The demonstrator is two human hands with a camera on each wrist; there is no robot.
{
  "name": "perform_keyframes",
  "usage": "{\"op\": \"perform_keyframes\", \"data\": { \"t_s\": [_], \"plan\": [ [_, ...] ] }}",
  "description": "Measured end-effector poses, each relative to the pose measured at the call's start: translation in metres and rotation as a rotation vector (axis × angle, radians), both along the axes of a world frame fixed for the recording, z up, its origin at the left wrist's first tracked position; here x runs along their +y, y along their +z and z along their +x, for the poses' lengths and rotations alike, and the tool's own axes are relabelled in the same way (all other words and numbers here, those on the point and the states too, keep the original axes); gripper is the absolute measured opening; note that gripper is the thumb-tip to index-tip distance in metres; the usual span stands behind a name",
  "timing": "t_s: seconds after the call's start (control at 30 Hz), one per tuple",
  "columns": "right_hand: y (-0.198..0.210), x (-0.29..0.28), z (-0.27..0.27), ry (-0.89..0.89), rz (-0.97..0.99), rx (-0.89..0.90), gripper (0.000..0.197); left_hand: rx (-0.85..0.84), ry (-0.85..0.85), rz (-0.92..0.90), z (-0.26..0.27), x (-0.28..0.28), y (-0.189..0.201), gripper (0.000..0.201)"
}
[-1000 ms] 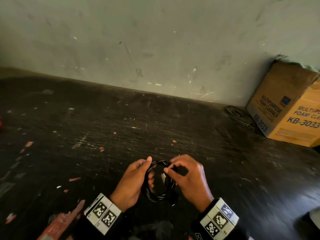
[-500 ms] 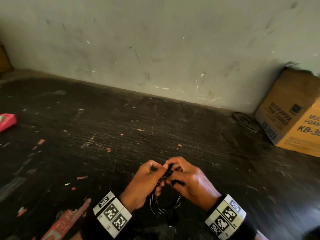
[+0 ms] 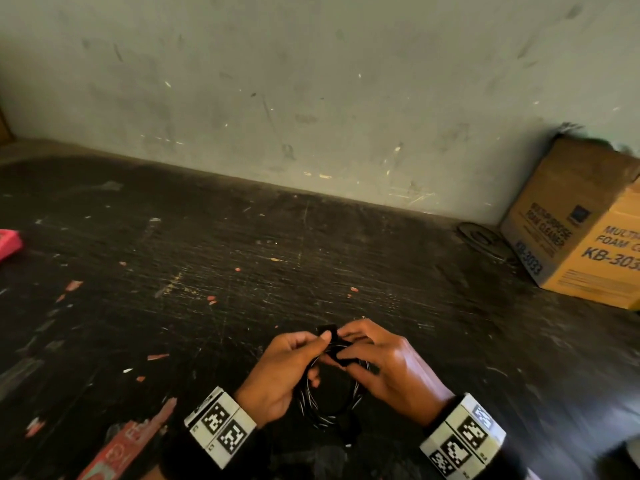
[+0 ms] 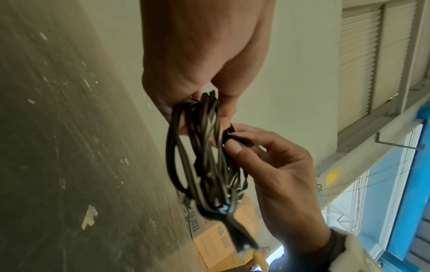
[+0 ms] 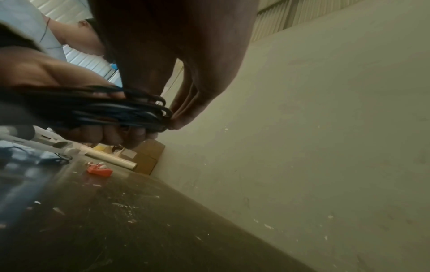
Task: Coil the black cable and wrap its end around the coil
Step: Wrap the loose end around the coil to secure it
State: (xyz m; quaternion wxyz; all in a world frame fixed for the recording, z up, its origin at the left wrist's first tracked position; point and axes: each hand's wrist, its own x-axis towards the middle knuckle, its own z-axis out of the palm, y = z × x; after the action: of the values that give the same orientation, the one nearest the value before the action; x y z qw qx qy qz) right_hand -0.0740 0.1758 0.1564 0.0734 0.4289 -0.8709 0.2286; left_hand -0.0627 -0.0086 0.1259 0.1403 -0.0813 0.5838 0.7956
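A dark, scratched table [image 3: 207, 271] runs up to a pale scuffed wall [image 3: 311, 81], with a cardboard box [image 3: 581, 237] standing against the wall at the right and a pink thing [image 3: 8, 242], cut off by the frame's left edge, lying far to the left. Above the near part of the table, both hands hold a black cable [image 3: 329, 400] gathered into a coil of several loose loops that hangs below the fingers, clear of the tabletop. The left hand [image 3: 284, 372] has its fingers curled round the top of the loops. The right hand [image 3: 388, 365] pinches a strand of the cable between thumb and fingertips just beside the left thumb. In the left wrist view a plug [image 4: 242, 244] dangles at the coil's bottom, blurred. The right wrist view is dim, and there the loops blur into one dark bundle.
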Motion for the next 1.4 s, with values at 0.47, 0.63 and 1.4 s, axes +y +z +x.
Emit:
{"op": "perform_keyframes", "data": {
  "t_s": [0.47, 0.63, 1.4],
  "plan": [
    [-0.003, -0.017, 0.006, -0.345, -0.592, -0.486, 0.004, 0.384, -0.01, -0.404, 0.008, 0.009, -0.003, 0.033],
    [-0.002, -0.021, 0.011, -0.444, -0.718, -0.58, 0.01, 0.664, -0.037, -0.613, 0.004, -0.002, -0.002, 0.033],
    [-0.142, 0.032, -0.016, -0.973, -0.652, -0.99, 0.02, -0.128, -0.028, -0.435, -0.035, -0.001, -0.131, 0.019]
  ]
}}
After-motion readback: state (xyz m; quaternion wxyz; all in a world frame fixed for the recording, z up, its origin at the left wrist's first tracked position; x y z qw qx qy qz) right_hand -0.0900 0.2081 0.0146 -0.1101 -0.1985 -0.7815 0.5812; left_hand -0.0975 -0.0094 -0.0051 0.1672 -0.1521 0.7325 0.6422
